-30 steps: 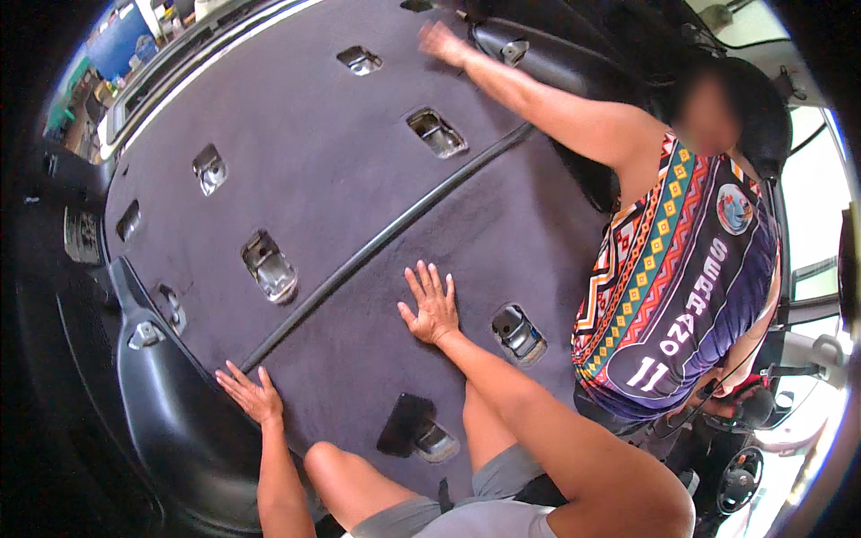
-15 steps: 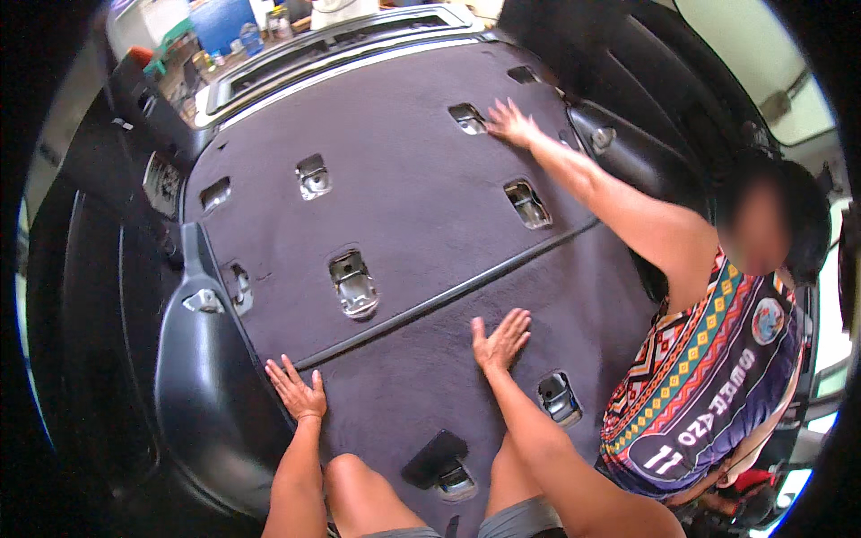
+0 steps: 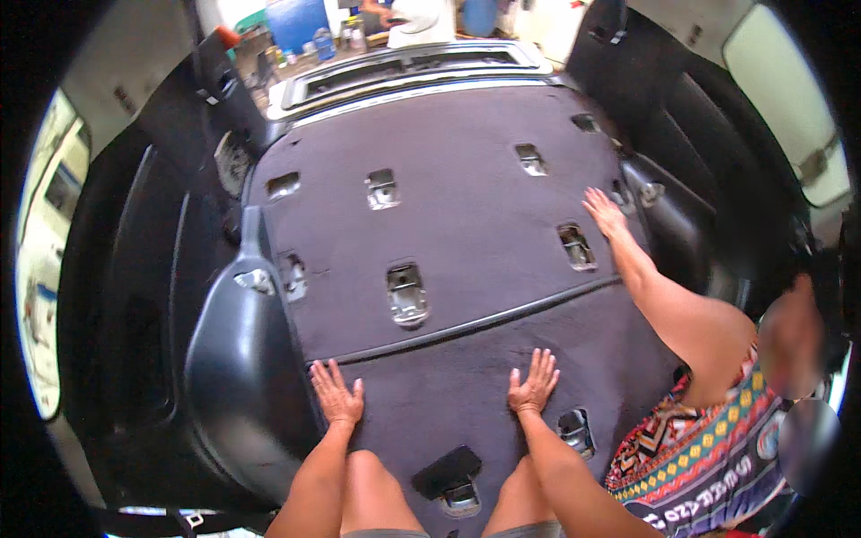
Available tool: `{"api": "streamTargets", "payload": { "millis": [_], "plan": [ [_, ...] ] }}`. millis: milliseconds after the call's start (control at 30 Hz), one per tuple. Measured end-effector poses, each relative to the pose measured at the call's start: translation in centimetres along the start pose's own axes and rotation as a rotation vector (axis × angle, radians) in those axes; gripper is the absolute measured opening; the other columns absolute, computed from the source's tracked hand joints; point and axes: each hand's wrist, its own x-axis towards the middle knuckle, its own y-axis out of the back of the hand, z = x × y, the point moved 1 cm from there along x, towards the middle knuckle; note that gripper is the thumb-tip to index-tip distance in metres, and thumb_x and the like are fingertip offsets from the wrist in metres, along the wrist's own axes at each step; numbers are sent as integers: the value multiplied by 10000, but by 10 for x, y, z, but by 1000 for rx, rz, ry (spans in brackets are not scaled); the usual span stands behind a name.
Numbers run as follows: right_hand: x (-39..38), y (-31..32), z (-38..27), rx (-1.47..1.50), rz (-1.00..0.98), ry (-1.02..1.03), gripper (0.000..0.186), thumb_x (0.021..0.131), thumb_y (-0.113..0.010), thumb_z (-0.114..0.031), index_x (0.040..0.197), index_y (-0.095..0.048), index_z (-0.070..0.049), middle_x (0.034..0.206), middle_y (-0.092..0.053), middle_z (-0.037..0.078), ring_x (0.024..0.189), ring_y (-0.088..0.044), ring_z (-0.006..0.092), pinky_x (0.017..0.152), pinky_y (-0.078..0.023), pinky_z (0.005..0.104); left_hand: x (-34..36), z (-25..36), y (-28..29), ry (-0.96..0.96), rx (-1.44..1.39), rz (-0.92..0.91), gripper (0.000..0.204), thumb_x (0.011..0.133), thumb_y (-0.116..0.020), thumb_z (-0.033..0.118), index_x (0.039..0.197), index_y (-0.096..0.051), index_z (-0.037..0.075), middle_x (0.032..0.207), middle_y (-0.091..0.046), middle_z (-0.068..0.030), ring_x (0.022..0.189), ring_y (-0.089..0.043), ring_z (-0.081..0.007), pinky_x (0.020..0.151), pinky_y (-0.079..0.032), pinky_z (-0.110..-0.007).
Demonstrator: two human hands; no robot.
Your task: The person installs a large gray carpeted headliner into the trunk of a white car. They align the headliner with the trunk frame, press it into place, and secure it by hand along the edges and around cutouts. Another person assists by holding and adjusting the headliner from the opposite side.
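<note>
Dark grey carpet (image 3: pixel 466 215) covers the floor of a vehicle interior, with several cut-outs that show metal brackets such as this seat anchor (image 3: pixel 408 296). My left hand (image 3: pixel 337 396) lies palm down on the carpet's left edge, fingers spread, just below the black trim strip (image 3: pixel 475 322). Farther right, my right hand (image 3: pixel 534 384) presses flat on the same carpet, its fingers stretched out. Neither hand holds anything. Between my knees a dark carpet flap (image 3: pixel 448 471) is folded back beside a bracket opening.
At the right, a co-worker's hand (image 3: pixel 606 213) rests on the carpet, below a patterned sleeveless shirt (image 3: pixel 708 448). Black plastic wheel-arch trim (image 3: pixel 242 359) rises on the left, with another (image 3: pixel 673 206) opposite. Beyond the rear sill (image 3: pixel 413 76) are a blue container (image 3: pixel 298 25) and bottles.
The view has swung, shifting the scene rightward and down. My right hand has turned to point more straight ahead. The co-worker's hand has slid back toward the carpet's right edge.
</note>
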Motion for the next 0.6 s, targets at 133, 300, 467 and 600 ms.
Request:
{"api": "streamTargets", "payload": {
  "millis": [133, 300, 467, 600],
  "plan": [
    [9, 1, 8, -48, -187, -33, 789, 932, -557, -406, 1609, -299, -95, 1692, -225, 156, 1570, -178, 338, 1260, -110, 551, -9, 8, 6, -34, 20, 163, 942, 932, -555, 540, 1632, -173, 37, 1674, -97, -308, 1560, -92, -462, 1267, -103, -542],
    [27, 7, 14, -26, -13, -4, 782, 933, -537, -394, 1612, -284, -102, 1687, -228, 165, 1565, -188, 352, 1259, -108, 547, 6, 28, 0, -40, -71, 126, 949, 912, -567, 543, 1631, -191, 51, 1674, -92, -309, 1554, -102, -470, 1266, -119, -541],
    [28, 6, 16, -18, -33, 0, 807, 911, -551, -400, 1612, -281, -105, 1688, -226, 162, 1559, -198, 355, 1257, -113, 550, 5, 30, -5, -26, -68, 125, 974, 888, -589, 522, 1631, -183, 41, 1676, -74, -309, 1558, -80, -469, 1269, -88, -545],
    [26, 6, 15, -28, -38, -7, 808, 909, -560, -389, 1612, -280, -106, 1687, -227, 159, 1561, -190, 352, 1259, -112, 548, 4, 27, -7, -53, -65, 129, 973, 882, -591, 520, 1635, -182, 59, 1678, -73, -304, 1559, -83, -466, 1269, -87, -546]
  ]
}}
